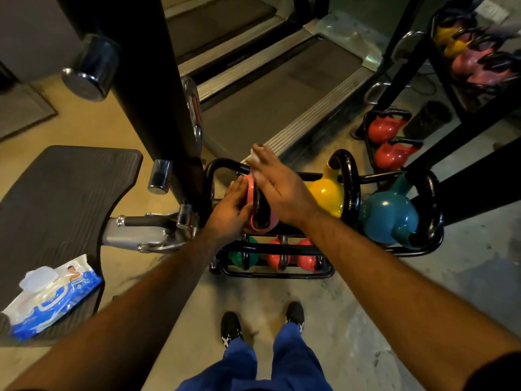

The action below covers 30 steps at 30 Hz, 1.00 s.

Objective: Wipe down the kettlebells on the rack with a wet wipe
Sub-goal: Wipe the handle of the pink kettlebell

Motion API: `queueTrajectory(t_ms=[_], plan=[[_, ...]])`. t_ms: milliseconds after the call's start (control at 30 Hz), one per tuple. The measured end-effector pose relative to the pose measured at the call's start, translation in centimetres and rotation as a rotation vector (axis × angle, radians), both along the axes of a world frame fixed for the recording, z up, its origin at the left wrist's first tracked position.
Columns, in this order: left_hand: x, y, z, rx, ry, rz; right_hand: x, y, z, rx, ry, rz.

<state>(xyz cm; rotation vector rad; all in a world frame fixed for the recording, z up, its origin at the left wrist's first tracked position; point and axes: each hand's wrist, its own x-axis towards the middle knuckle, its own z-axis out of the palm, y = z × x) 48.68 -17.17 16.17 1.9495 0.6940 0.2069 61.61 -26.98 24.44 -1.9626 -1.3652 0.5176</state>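
Both hands are on the pink kettlebell (260,218) at the left end of the rack's (377,177) top tier. My left hand (229,208) lies flat against its left flank, fingers straight, steadying it. My right hand (277,183) is laid over the top with fingers extended, pressing the wet wipe (257,156), which shows white beyond my fingertips, onto the black handle.

I judge this as mid-wipe on the first bell of the upper row. The next move calls for dragging the wipe round the handle and down the body while my left hand keeps the bell from rolling, then shifting rightward.

Left of my left hand, well apart, the wipe pack (50,294) sits on a dark padded bench (70,176), lid side up; whether it is open I cannot tell. Just right of my right hand stands the yellow kettlebell (328,193), and beyond it the teal kettlebell (389,215). Below my hands, on the lower tier, sit a green kettlebell (239,256) and two small red kettlebells (290,258).
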Motion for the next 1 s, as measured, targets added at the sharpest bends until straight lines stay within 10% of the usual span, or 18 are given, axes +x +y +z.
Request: queueTrajectory(t_ms=[267,1000], plan=[[0.0,-0.6,1.3,-0.014,-0.002,0.02,1.1,-0.7,0.1,0.0,0.033,0.037],[-0.5,0.3,-1.2,0.316,-0.095,-0.064,-1.2,-5.7,-2.9,0.09,-0.659,0.398]])
